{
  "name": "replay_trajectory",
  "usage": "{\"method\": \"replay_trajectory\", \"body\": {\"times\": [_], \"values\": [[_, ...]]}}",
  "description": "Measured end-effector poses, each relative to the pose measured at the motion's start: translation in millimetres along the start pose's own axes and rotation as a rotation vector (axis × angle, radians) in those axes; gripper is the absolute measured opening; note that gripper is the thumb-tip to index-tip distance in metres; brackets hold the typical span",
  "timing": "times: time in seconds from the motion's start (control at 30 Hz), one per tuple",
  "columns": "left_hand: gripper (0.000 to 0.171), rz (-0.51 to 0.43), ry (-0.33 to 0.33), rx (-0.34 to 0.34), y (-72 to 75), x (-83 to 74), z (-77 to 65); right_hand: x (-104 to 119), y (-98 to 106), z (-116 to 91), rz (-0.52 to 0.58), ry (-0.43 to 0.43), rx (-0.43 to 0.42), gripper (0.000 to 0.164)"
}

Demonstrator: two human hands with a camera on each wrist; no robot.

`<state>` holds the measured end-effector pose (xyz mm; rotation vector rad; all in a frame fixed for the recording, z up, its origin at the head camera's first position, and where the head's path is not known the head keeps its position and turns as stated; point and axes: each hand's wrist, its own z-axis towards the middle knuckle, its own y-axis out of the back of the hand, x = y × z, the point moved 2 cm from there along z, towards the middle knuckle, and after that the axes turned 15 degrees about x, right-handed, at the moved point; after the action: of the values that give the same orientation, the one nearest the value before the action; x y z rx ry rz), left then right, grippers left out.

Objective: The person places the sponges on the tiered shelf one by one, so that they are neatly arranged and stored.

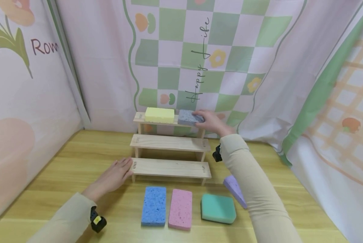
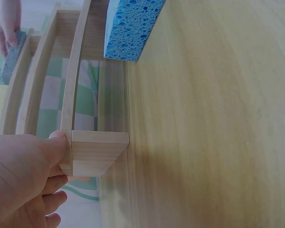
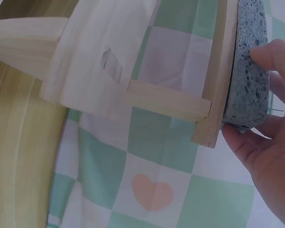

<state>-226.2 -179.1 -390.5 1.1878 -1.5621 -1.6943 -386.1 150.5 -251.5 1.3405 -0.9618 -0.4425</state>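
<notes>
A three-tier wooden shelf stands on the table. My left hand grips the left end of its lowest board, the thumb against the board's end in the left wrist view. On the top board lies a grey sponge, with my right hand holding its right end. The right wrist view shows that grey sponge flat against the board, the fingers and thumb around its end. Left of it on the same board sits a yellow sponge.
In front of the shelf lie a blue sponge, a pink sponge and a green sponge. A purple sponge is partly hidden behind the right sleeve. A checkered cloth hangs close behind the shelf.
</notes>
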Motion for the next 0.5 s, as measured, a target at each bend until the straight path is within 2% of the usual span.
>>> {"method": "replay_trajectory", "body": {"times": [0.5], "values": [[0.048, 0.004, -0.003, -0.007, -2.5, 2.0, 1.4, 0.1, -3.8, 0.6, -0.006, 0.012, -0.034, 0.044]]}}
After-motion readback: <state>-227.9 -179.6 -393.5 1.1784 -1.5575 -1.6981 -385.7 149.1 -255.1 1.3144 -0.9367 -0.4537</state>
